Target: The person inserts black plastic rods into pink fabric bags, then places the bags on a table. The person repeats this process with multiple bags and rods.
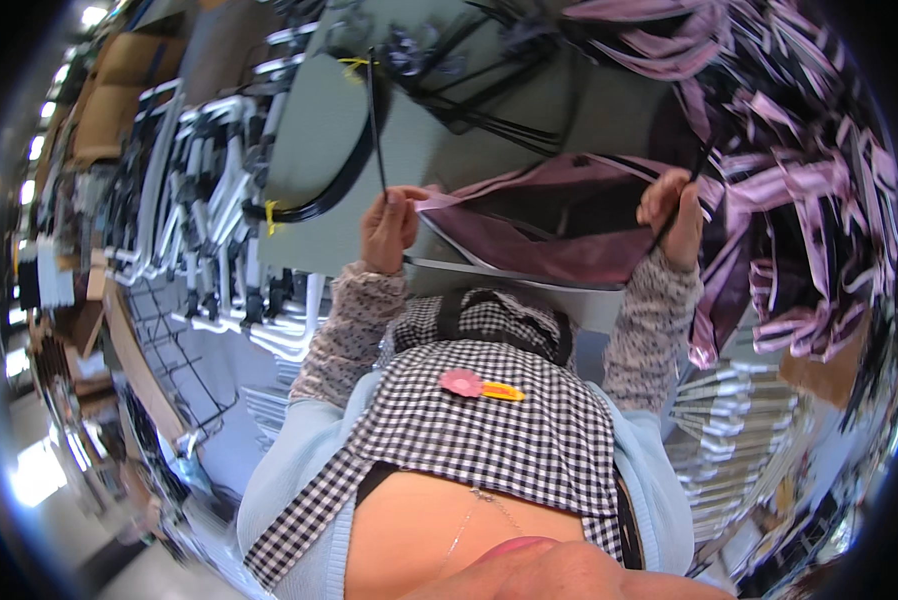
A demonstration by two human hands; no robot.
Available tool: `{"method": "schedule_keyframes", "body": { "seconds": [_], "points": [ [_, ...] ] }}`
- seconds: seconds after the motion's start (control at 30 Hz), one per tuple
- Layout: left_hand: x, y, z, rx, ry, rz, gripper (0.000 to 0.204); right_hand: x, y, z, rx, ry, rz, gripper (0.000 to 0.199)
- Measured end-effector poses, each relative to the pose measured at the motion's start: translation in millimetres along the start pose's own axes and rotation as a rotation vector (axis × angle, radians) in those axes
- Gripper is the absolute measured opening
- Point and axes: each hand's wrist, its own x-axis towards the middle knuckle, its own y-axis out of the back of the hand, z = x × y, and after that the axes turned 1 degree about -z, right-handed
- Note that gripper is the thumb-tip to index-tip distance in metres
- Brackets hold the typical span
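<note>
A pink-and-black fabric piece (529,225) is held spread between the two sets of fingers, its mouth gaping. By the left fingers (393,208) a thin dark strip (376,125) is pinched, with a pink corner of the cloth at the fingertips; by the right fingers (655,204), curled closed, a similar dark length is gripped — whether cloth is also caught there cannot be told. The hands are probably set wide apart so that the edge is kept taut and the opening readable.

The cloth is thin and slack in the middle, dusky pink around a dark inner face, and bordered by a pale band nearest the wearer. Above and left of the left fingers, a smooth black curved band (354,170) lies on the grey-green tabletop (309,115), bound with yellow ties (271,216), perhaps to keep its bend. Beyond the gap between the hands, slender black straps (499,125) are tangled. To the right of the right fingers, pink-trimmed pieces (799,190) are heaped in crumpled folds. Well left of the left fingers, white tubular frames (224,165) with dark joints are packed closely — likely to save room.
</note>
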Motion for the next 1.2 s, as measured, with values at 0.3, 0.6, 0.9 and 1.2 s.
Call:
{"method": "schedule_keyframes", "body": {
  "seconds": [0.3, 0.6, 0.9, 1.2],
  "points": [
    [5, 11, -20, -0.285, 0.113, 0.242, 0.04, -80, -32, 73, 0.046, -0.265, 0.657, 0.043],
    [30, 60, 34, 0.02, -0.351, 0.329, 0.035, -92, -82, 89, 0.122, -0.517, 0.39, 0.042],
    [33, 75, 68, 0.522, -0.5, 0.14, 0.013, 9, -132, 153, -1.38, 0.104, -0.587, 0.051],
    [21, 39, -3, 1.06, -0.171, -0.25, 0.044, 28, -152, 150, -1.133, 0.238, -0.78, 0.033]
  ]
}}
